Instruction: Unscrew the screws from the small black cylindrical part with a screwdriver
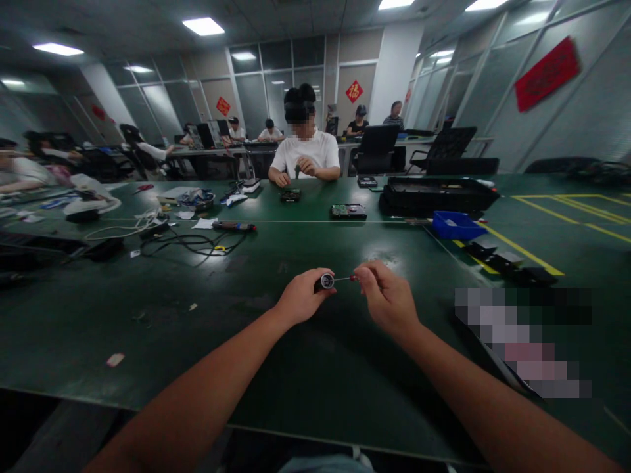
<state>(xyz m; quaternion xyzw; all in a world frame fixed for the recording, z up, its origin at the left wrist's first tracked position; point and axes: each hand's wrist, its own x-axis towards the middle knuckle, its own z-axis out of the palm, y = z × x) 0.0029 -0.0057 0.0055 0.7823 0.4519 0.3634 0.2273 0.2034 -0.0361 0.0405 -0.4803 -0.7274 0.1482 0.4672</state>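
Observation:
Above the green table, my left hand (pixel 304 295) is closed around a short black cylinder (pixel 326 281). Its round, silver-rimmed end faces me; its kind is not clear, though it resembles a small flashlight. My right hand (pixel 387 295) pinches a thin screwdriver (pixel 348 278) by its red handle, which the fingers mostly hide. The metal shaft points left, and its tip reaches the side of the cylinder's end. Whether the tip touches it I cannot tell.
Across the green table (pixel 221 348) a person (pixel 308 148) works on a small device. A circuit board (pixel 348 211), a black tray (pixel 438 195), a blue bin (pixel 457 225) and black blocks (pixel 510 261) lie to the right. Tangled cables (pixel 192 244) and a pen-like tool (pixel 234 226) lie left.

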